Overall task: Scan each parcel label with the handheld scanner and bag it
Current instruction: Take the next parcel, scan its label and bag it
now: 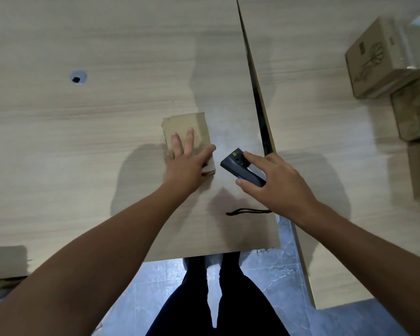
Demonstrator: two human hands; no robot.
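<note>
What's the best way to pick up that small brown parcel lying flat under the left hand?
Grip the small brown parcel across its two long side edges, coming down from above. It is thin and lies flat on the table, so nothing can slip under it. The left hand already rests flat on top.

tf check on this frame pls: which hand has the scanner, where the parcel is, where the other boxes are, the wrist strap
1. The right hand holds the scanner. True.
2. The left hand lies flat on the small cardboard parcel. True.
3. The parcel is lifted off the table. False: it lies on the table, pressed under the left hand.
4. The other cardboard boxes sit at the far left. False: they are stacked along the right edge, on the adjoining table.
5. The scanner's black strap lies loose on the table near the right wrist. True.
6. The parcel is already in a bag. False: no bag is around it.
</note>
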